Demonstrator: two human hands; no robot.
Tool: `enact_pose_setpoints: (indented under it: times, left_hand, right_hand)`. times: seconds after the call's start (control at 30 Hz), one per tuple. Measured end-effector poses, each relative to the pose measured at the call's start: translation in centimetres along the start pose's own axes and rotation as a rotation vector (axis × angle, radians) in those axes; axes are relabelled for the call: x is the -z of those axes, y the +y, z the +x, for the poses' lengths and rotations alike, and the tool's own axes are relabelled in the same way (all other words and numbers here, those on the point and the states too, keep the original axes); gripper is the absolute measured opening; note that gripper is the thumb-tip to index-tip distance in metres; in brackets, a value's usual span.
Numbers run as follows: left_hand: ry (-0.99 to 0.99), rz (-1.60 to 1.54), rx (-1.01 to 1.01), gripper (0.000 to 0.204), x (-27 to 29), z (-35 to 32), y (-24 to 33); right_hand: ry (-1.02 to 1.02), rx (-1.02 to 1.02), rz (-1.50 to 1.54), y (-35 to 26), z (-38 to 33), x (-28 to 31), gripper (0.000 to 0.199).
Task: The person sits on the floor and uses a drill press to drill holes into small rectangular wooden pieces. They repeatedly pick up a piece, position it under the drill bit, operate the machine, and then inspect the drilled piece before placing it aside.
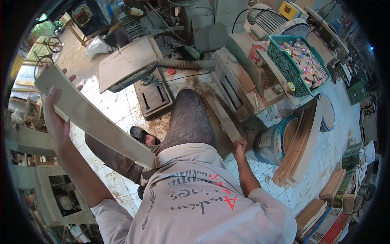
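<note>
My left hand [58,124] is closed round the far end of a long, slightly curved wooden board [97,120], fingers showing past its far edge. That board slants down toward my lap, its near end close to my waist. At my right side, my right hand [240,148] grips the near end of a second long wooden board [224,118]. This one runs forward beside my right thigh toward a machine. Another flat piece lies partly hidden beneath it.
A stack of curved boards [298,148] rests on buckets [268,142] at right. Beyond stands a green crate [280,67] of small wooden pieces, near a motor [268,22]. Ahead is a machine with a flat table [128,61]. More boards [310,213] lie at the lower right.
</note>
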State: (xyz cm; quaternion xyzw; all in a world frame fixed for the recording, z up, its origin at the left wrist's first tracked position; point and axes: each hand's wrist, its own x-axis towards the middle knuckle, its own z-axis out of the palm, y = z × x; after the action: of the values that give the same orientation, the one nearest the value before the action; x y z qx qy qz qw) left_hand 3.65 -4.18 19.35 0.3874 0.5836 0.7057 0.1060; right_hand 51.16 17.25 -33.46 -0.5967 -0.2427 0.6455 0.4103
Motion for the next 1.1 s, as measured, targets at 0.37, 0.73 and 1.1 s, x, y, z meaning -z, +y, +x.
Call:
enact_pose_setpoints:
  times: [0.37,0.73,1.1]
  left_hand:
    - [0.031,-0.009,0.017,0.058,0.3,0.1,-0.3]
    - [0.024,-0.022,0.049,0.06,0.0,-0.2,0.1]
    - [0.041,0.017,0.092,0.061,0.8,-0.4,0.3]
  right_hand:
    - [-0.05,0.03,-0.087,2.7,3.9,2.5,0.049]
    - [-0.013,-0.086,-0.224,3.1,4.8,4.0,0.069]
    - [0.021,-0.356,-0.424,4.9,3.0,4.3,0.082]
